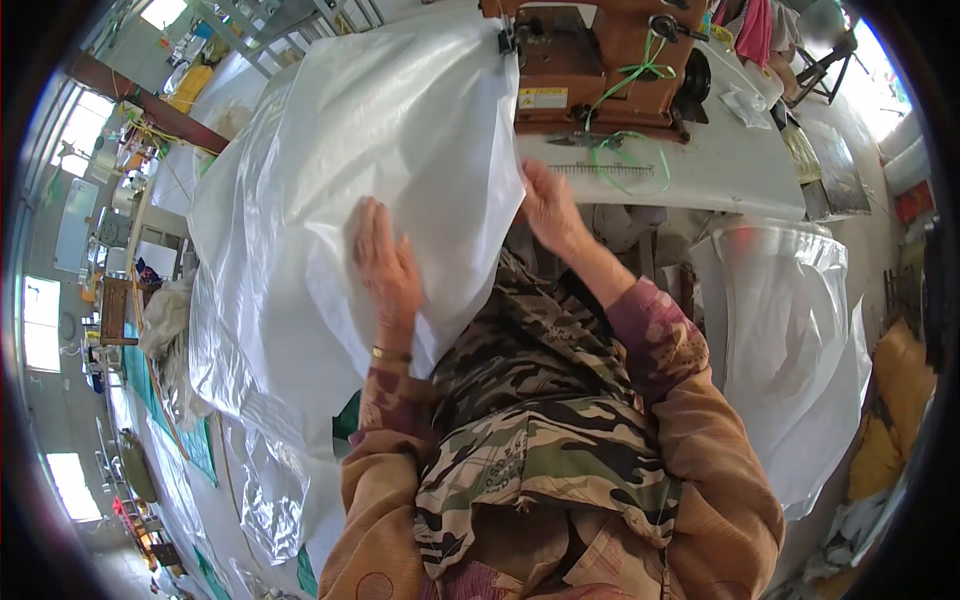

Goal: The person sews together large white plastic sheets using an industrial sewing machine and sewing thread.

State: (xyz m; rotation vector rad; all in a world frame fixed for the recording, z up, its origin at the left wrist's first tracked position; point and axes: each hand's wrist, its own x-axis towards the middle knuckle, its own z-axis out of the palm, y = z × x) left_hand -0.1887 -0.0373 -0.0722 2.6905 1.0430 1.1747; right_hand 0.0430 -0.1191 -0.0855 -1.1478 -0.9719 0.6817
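Note:
A large sheet of translucent white plastic spreads over the work surface and hangs down at the left, its right edge running under the needle side of a brown sewing machine. My left hand lies flat on the sheet, fingers stretched forward. At the sheet's right edge, just in front of the machine, my right hand is closed with the plastic edge between its fingers. Its fingertips are partly hidden. Green ribbon is tied on the machine and trails onto the table.
Small dark thread snips and a ruler scale are on the pale machine table. More white plastic hangs at my right. A brown beam stands at the far left. Yellow sacks lie at the right rim.

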